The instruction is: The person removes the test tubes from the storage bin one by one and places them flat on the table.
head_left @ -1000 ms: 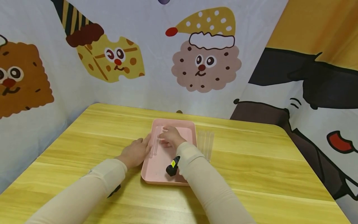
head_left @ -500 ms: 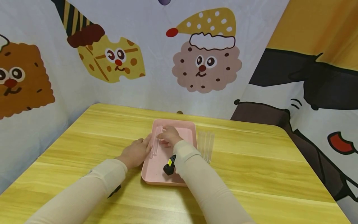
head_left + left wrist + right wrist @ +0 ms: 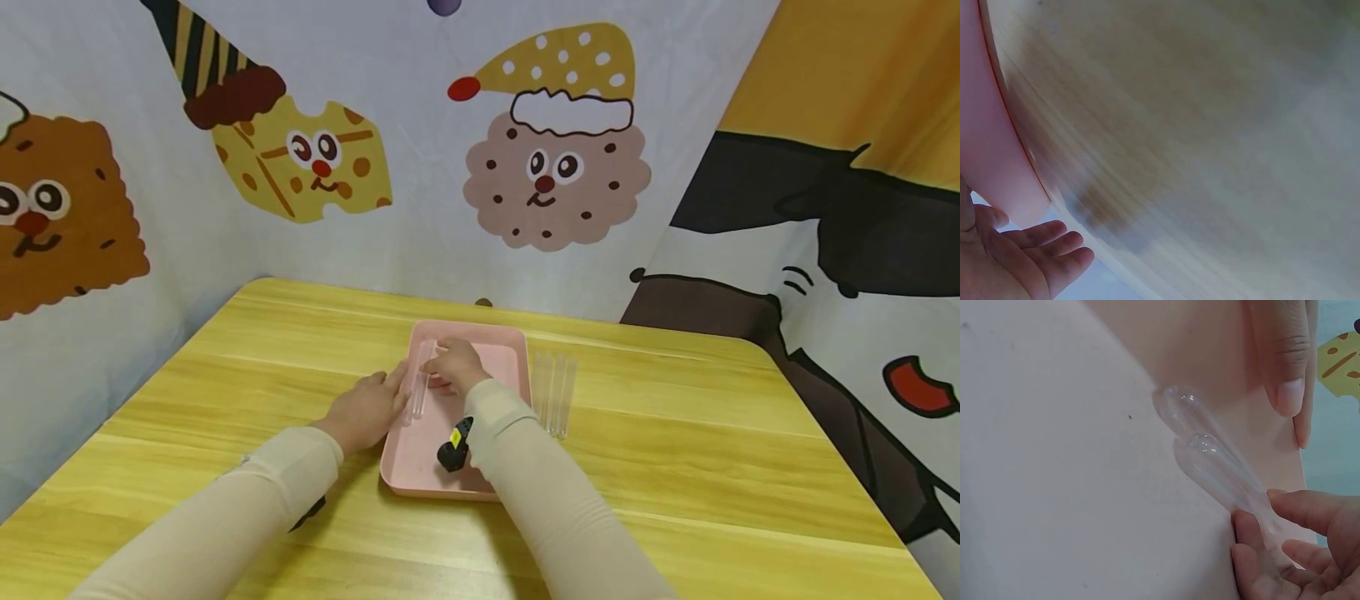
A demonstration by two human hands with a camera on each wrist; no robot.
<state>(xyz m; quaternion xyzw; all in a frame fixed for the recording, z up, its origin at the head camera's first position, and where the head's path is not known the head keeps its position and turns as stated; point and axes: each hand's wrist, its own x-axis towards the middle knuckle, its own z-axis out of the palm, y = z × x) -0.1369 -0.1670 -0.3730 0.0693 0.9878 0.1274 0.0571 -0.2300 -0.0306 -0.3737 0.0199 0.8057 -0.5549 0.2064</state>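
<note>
While right hand (image 3: 457,367) pinches a clear tube (image 3: 1205,467) inside the tray (image 3: 412,471), left hand (image 3: 363,412) straight-fingered against its side, roundness may cause rolling.

Head view bright; wrist views dim, hazy; shadows soft.

2 clear tubes (image 3: 1209,467) are seen at centre, at least 1 pinched by the right hand (image 3: 1300,550) at lower right. At upper right, the tray (image 3: 1066,462) is overlapped by the left hand (image 3: 1282,353).
</note>
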